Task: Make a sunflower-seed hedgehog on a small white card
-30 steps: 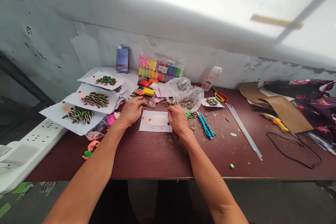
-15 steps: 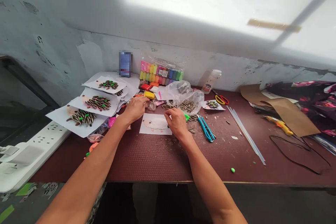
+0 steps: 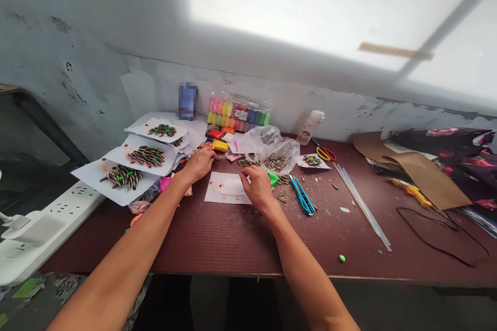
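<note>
A small white card (image 3: 217,195) with a drawn hedgehog, pale body and orange feet, lies between my hands. My left hand (image 3: 200,164) is beyond its upper left corner, fingers bent together just below a yellow clay block (image 3: 220,146); whatever is in them is hidden. Over the card's right end, my right hand (image 3: 257,185) has thumb and fingers pinched together; anything between them is too small to make out. Striped sunflower seeds (image 3: 276,161) spill from a clear plastic bag (image 3: 266,139) behind it. Beside that hand sits bright green clay (image 3: 273,179).
Hedgehog cards covered in seeds (image 3: 145,156) are stacked at left above a white power strip (image 3: 58,217). Blue cutters (image 3: 303,195), scissors (image 3: 325,153), glue sticks (image 3: 363,207), a bottle (image 3: 309,128) and a glue gun (image 3: 413,194) lie or stand to the right. Coloured clay packs (image 3: 237,115) lean against the wall.
My left hand has drawn back slightly from the yellow clay block. My right hand stays pinched over the card's right end. The whole view has shifted a little.
</note>
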Available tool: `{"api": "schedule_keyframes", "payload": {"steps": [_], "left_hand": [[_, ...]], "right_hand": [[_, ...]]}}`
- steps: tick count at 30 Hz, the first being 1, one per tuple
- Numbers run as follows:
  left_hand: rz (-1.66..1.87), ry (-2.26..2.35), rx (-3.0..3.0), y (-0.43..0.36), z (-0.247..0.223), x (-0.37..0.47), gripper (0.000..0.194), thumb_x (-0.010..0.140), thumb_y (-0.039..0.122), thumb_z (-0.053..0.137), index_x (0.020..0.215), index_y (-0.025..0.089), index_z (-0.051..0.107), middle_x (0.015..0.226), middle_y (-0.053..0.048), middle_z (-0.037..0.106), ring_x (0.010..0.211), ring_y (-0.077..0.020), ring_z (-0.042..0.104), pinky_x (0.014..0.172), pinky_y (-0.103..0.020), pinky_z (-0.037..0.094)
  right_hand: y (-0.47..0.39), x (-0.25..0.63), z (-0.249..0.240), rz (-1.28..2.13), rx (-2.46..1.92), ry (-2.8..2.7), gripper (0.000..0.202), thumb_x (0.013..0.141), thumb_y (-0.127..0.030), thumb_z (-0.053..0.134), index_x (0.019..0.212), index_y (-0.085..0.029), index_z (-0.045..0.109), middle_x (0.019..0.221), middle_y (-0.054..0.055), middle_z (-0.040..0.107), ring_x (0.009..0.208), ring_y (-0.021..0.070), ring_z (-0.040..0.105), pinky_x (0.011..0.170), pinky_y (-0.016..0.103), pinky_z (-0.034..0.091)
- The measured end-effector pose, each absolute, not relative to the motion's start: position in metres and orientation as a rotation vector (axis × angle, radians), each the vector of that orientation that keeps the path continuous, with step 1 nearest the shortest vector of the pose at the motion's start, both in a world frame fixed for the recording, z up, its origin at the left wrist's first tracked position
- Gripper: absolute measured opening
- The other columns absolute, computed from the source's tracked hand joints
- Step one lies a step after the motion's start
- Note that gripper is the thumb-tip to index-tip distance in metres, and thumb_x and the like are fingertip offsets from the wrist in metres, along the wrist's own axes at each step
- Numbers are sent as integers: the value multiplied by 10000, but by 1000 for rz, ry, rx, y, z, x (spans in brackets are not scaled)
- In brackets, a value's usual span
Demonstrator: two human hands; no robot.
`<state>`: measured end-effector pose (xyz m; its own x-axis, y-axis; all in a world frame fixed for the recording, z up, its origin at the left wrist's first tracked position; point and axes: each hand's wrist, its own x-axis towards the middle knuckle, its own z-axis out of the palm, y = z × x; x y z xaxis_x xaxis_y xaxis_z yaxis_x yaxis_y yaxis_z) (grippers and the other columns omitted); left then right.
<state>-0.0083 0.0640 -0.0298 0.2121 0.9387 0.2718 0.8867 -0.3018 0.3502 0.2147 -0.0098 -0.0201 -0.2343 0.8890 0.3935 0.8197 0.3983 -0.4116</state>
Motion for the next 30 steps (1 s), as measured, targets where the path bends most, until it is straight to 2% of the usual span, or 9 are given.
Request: {"api": "schedule_keyframes", "payload": {"steps": [2, 6, 10, 15, 20, 23, 26, 28, 30], "left_hand": [[833, 1641, 2260, 61, -26, -10, 330, 841, 156, 482, 979, 180, 780, 1110, -115, 755, 1115, -298, 676, 1022, -441, 523], [900, 1282, 1985, 44, -11, -7, 302, 843, 316, 515, 972, 165, 743, 917, -63, 752, 878, -242, 695, 850, -392, 572], [899, 1035, 1748, 26, 2, 3, 261, 801, 383, 596, 900, 165, 701, 937, -61, 740, 876, -215, 696, 763, -346, 590], [847, 913, 1610, 17, 5, 7, 249, 784, 388, 714, 890, 164, 699, 887, -52, 740, 827, -205, 722, 787, -372, 608], [884, 801, 1406, 11, 5, 3, 372, 784, 471, 800, 943, 153, 692, 1019, -89, 754, 910, -244, 749, 832, -397, 608], [919, 743, 1260, 7, 7, 4, 453, 815, 571, 769, 960, 150, 688, 1036, -107, 748, 872, -246, 745, 772, -385, 601], [895, 752, 1223, 3, 7, 8, 470, 794, 507, 819, 1100, 173, 695, 1047, -78, 729, 803, -183, 706, 719, -328, 569], [817, 747, 1225, 0, 6, 11, 498, 763, 460, 854, 1145, 183, 695, 943, -38, 710, 744, -145, 663, 687, -292, 542], [760, 732, 1235, -1, 6, 11, 467, 755, 444, 861, 1103, 175, 704, 822, -5, 673, 687, -120, 619, 650, -265, 514]], "right_hand": [[-8, 215, -21, 227, -1416, -2029, 175, 951, -195, 597, 870, -194, 752, 844, 62, 701, 830, 199, 625, 779, 297, 426], [-6, 217, -19, 370, -1290, -1804, 172, 951, -219, 587, 943, -191, 756, 877, 53, 699, 762, 174, 609, 746, 290, 463], [-6, 217, -15, 442, -1096, -1659, 191, 932, -285, 647, 1078, -218, 750, 1028, 60, 686, 847, 170, 623, 774, 284, 512], [-9, 217, -13, 405, -1011, -1685, 127, 881, -260, 733, 999, -231, 770, 1008, 56, 661, 926, 187, 629, 818, 306, 526], [-12, 216, -9, 361, -1002, -1713, 104, 934, -269, 683, 975, -239, 774, 971, 53, 682, 898, 183, 649, 829, 319, 531], [-15, 215, -6, 343, -996, -1708, 116, 947, -277, 661, 988, -241, 764, 986, 55, 706, 867, 178, 658, 804, 312, 538], [-17, 213, -6, 319, -958, -1703, 111, 943, -248, 643, 997, -234, 739, 990, 54, 733, 813, 171, 665, 783, 313, 543], [-17, 213, -7, 305, -923, -1703, 100, 936, -220, 627, 970, -230, 721, 976, 52, 745, 797, 172, 671, 778, 316, 544], [-17, 213, -7, 294, -903, -1711, 100, 927, -188, 610, 911, -229, 700, 1003, 57, 749, 845, 181, 684, 808, 325, 547]]}}
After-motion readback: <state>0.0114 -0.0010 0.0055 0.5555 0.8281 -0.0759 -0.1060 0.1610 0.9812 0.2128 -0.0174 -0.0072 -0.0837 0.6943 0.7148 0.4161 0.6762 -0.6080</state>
